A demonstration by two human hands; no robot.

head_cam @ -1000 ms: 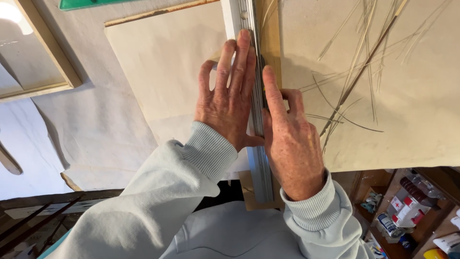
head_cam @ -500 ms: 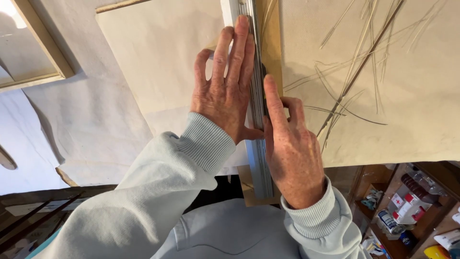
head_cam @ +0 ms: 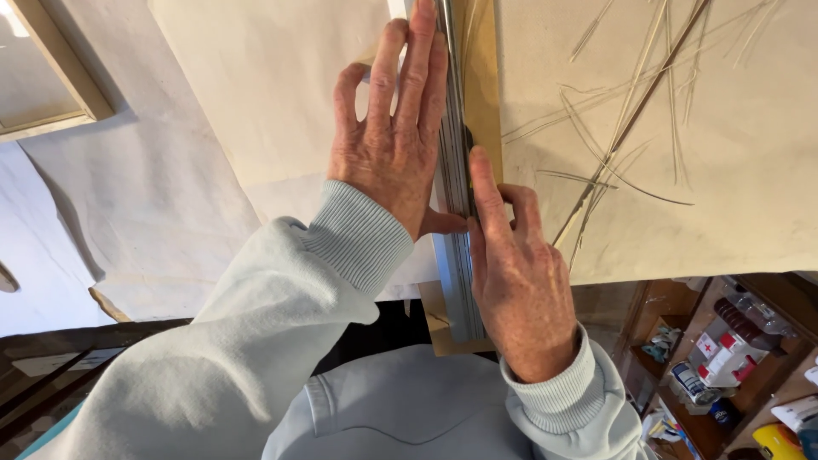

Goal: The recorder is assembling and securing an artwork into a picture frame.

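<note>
The left hand [head_cam: 394, 145] lies flat, fingers extended and spread, pressing on the metal straightedge [head_cam: 456, 213] and the pale sheet [head_cam: 273, 94] beside it; it grasps nothing, it only bears down. The right hand [head_cam: 511, 273] sits lower on the straightedge's right edge, forefinger stretched along it, the other fingers curled. A small dark object shows just beyond the forefinger tip, possibly a blade or knife, but I cannot tell whether that hand is closed on anything.

The straightedge runs lengthwise away from the person, over a brown board [head_cam: 481, 94] and between the pale sheet on the left and a mounted sheet bearing dried grass stems [head_cam: 630, 128] on the right. All rest on a table [head_cam: 145, 213] covered in white paper.

Judgement on doing this step well: keep the left hand's pressure even along the straightedge so it cannot pivot, keep fingertips behind the working edge, and draw the right hand in one steady line toward the body.

Not determinable: the far end of the straightedge and the tops of both sheets are cut off; the right palm's contents are hidden; the wooden frame [head_cam: 60, 77] at upper left is only partly in view; the shelf clutter [head_cam: 724, 349] at lower right is too small to identify.
</note>
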